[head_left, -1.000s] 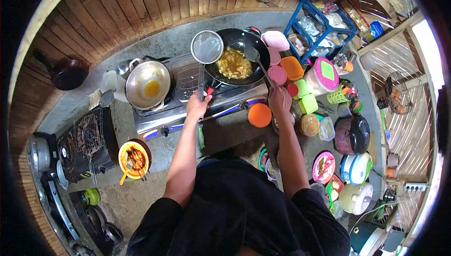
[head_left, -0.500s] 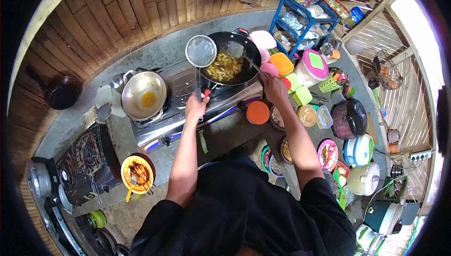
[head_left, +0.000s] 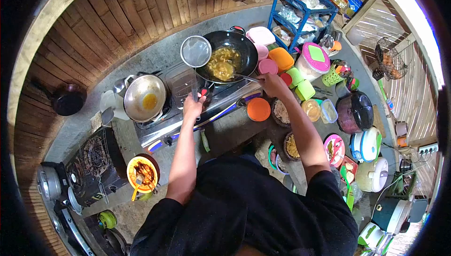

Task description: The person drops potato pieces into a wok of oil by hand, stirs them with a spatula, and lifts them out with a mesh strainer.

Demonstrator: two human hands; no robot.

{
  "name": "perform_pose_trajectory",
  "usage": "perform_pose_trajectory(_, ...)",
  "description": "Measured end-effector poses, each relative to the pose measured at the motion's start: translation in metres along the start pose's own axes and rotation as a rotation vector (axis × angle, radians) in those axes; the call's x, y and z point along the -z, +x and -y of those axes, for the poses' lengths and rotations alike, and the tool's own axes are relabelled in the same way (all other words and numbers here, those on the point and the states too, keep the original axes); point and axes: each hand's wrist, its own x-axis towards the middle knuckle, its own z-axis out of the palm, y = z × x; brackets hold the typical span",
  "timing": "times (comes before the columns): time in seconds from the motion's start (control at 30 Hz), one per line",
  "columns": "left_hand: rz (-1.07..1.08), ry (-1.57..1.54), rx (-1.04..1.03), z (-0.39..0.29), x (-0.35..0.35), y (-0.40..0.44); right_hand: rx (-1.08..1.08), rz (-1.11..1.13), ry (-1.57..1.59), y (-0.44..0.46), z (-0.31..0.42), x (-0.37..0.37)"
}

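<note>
My left hand (head_left: pixel 193 105) is closed round the handle of a round mesh strainer (head_left: pixel 196 51), held beside the left rim of a black wok (head_left: pixel 250 51). The wok's red near handle (head_left: pixel 203 92) is close to my left fingers; whether they touch it I cannot tell. In the wok, light pieces of food (head_left: pixel 225 58) lie in bubbling oil. My right hand (head_left: pixel 272 85) grips the handle of a metal spatula (head_left: pixel 248 77) from the wok's right side. The spatula's blade is down among the food and mostly hidden.
Left of the wok, a metal pan (head_left: pixel 144 97) with a little oil sits on the stove (head_left: pixel 159 134). A yellow bowl (head_left: pixel 133 185) of red sauce stands nearer me. Coloured containers (head_left: pixel 281 58) crowd the wok's right side, below a blue rack (head_left: pixel 304 19). An orange lid (head_left: pixel 258 109) lies under my right wrist.
The spatula blade has gone from the wok's upper right down into the food, nearer me. My right hand has lowered slightly. The strainer stays at the wok's left.
</note>
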Motion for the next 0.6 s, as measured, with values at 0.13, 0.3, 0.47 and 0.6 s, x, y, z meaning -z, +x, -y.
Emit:
perform_pose_trajectory(0.13,-0.018,0.018,0.005,-0.008,0.001,-0.005,-0.006,-0.099,0.093,-0.010,0.025,0.005)
perform_pose_trajectory(0.3,0.013,-0.020,0.021,0.001,-0.001,0.000,0.021,-0.361,0.044,-0.005,0.020,-0.002)
perform_pose_trajectory(0.47,0.018,-0.036,0.048,-0.004,0.000,-0.003,-0.062,-0.449,-0.127,0.006,0.001,-0.015)
perform_pose_trajectory(0.6,0.026,-0.022,0.025,-0.006,0.001,-0.003,-0.047,-0.374,-0.102,0.011,-0.007,-0.032)
